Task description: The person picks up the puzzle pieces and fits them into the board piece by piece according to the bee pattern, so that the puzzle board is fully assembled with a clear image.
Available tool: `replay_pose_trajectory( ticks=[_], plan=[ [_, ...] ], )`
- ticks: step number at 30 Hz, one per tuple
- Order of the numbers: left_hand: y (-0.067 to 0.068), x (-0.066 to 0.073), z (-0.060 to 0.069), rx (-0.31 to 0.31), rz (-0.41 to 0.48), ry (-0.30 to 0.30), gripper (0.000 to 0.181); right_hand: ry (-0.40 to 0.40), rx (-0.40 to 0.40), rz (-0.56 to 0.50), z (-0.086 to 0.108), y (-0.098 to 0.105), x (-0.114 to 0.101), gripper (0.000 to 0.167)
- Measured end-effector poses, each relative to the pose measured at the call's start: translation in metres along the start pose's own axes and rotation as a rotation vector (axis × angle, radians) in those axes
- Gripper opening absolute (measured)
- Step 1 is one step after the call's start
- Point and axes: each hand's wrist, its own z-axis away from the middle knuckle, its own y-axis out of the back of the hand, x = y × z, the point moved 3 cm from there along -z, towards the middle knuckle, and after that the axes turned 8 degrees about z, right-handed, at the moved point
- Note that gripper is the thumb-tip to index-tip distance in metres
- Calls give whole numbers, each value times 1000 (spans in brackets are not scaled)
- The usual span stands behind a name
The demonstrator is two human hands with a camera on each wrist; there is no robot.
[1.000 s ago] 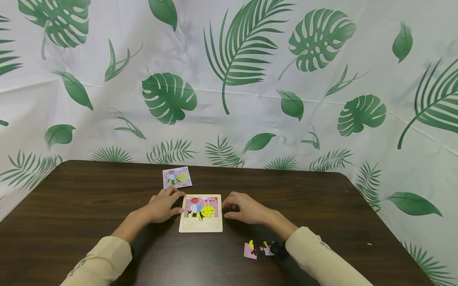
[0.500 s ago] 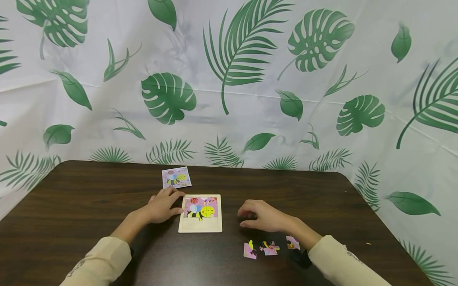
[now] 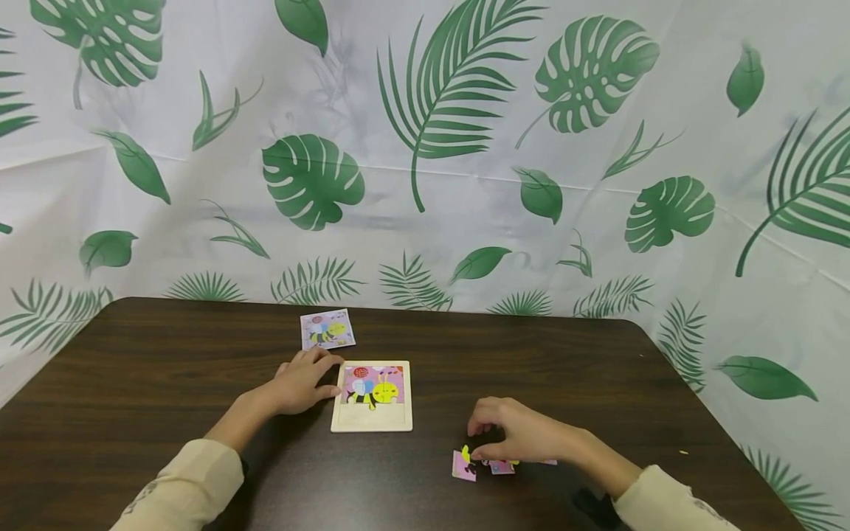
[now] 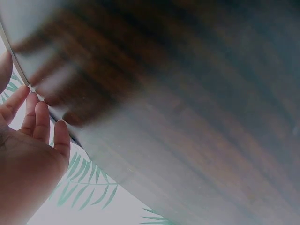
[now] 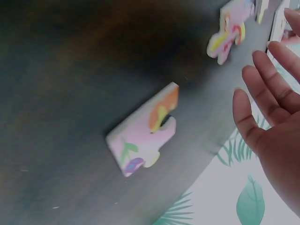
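- Board point(image 3: 372, 419): sits on the table point(image 3: 199, 354), showing a yellow-and-black bee point(image 3: 385, 392) on pink above bare wood.
- Pieces point(image 5: 141, 137): lie loose to its right, pink-printed.
- Left hand point(image 3: 305, 380): touches its left edge with relaxed fingers.
- Right hand point(image 3: 514, 430): arches over the pieces with thumb and fingers apart.

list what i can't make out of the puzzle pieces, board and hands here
Head view: most of the rightmost loose piece, hidden by the right hand.
Head view: the top of the middle loose piece, behind the same hand.
Head view: the red round print on the puzzle board, too small to read.
Left wrist view: part of the left hand, cut off by the left edge.
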Motion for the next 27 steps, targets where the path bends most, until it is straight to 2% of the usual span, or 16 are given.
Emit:
replay_pose_trajectory(
  ticks=[8, 14, 20, 27],
  plan=[
    [0, 0, 0, 2, 1, 0, 43, 14, -4, 17, 11, -6, -9, 19],
    [0, -1, 0, 3, 0, 1, 43, 2, 35, 104, 13, -11, -13, 22],
    [0, -1, 0, 1, -2, 5, 43, -31, 38, 157, 13, -13, -14, 23],
    [-1, -1, -1, -4, 2, 16, 42, -2, 85, 200, 12, -15, -15, 19]
  ],
)
